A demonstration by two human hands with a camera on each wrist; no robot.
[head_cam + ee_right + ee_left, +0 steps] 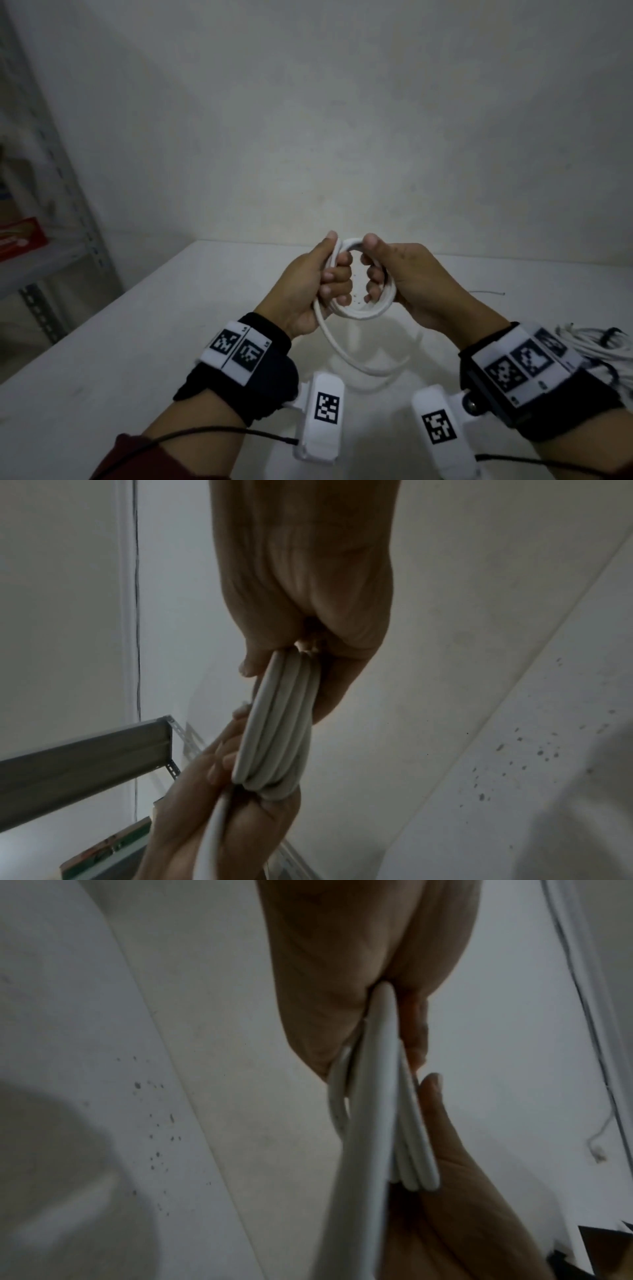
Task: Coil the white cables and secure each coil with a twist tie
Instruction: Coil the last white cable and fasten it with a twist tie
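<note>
A white cable coil [356, 312] of several turns is held up over the white table [137, 342]. My left hand [334, 277] grips the coil's left side, fingers curled through it and thumb on top. On the coil's right side my right hand [375, 274] grips the same way. A loose end of the cable [370, 370] hangs from the left hand in a wide loop towards me. In the left wrist view the cable strands [373, 1096] run out of the left fist [342, 988]. The right wrist view shows the bundled coil [277, 723] between both hands.
A thin dark twist tie [486, 292] lies on the table to the right of my hands. At the right edge sits a pile of white cables [589, 342] with dark ties. A metal shelf rack [61, 192] holding a red box [20, 236] stands on the left, and a wall rises behind.
</note>
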